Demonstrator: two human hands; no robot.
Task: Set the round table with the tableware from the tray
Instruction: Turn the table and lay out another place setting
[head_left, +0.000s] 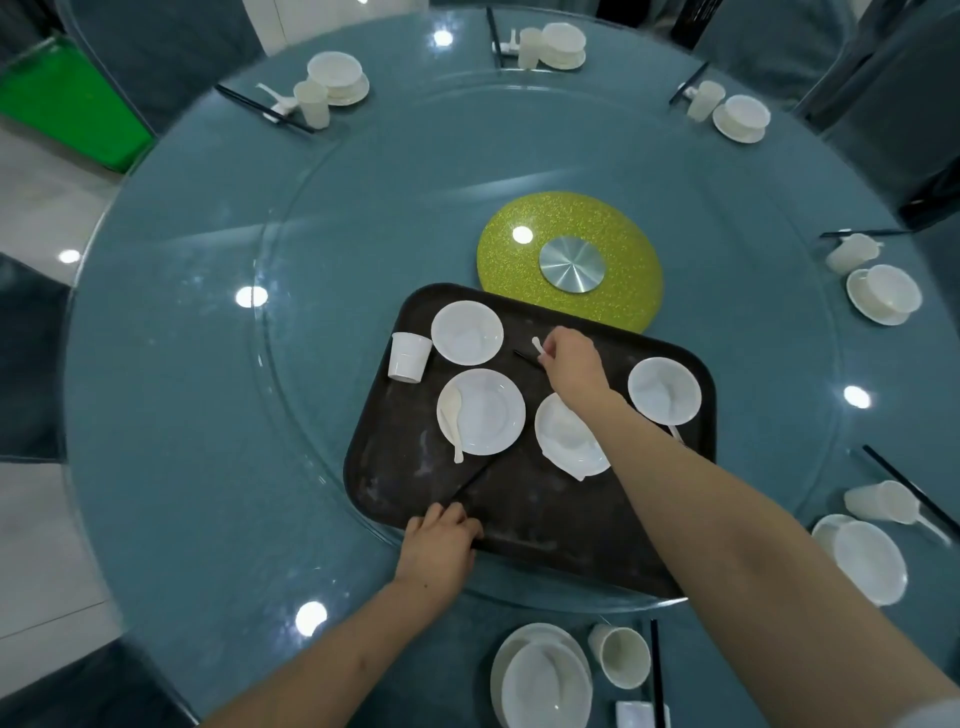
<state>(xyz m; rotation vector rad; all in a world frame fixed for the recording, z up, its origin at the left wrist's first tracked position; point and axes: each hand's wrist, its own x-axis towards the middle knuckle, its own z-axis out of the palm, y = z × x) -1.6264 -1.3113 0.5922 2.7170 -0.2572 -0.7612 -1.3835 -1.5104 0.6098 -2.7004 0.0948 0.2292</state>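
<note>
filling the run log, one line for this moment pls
right hand: pinches small white spoon | left hand: grips black chopsticks at tray edge | tray: bowls, plates, cup remain

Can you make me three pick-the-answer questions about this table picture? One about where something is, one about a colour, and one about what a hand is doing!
1. Where does the white cup on the tray stand?
A. at its far left corner
B. in its middle
C. on the green disc

2. What colour is the tray?
A. white
B. dark brown
C. green

3. What is the right hand doing?
A. resting flat on the table
B. pinching a small white spoon
C. lifting a bowl

Answers: 1 A, the cup stands by the tray's far left corner. 2 B, the tray looks dark against the white dishes. 3 B, the spoon sticks out of its grip.
</note>
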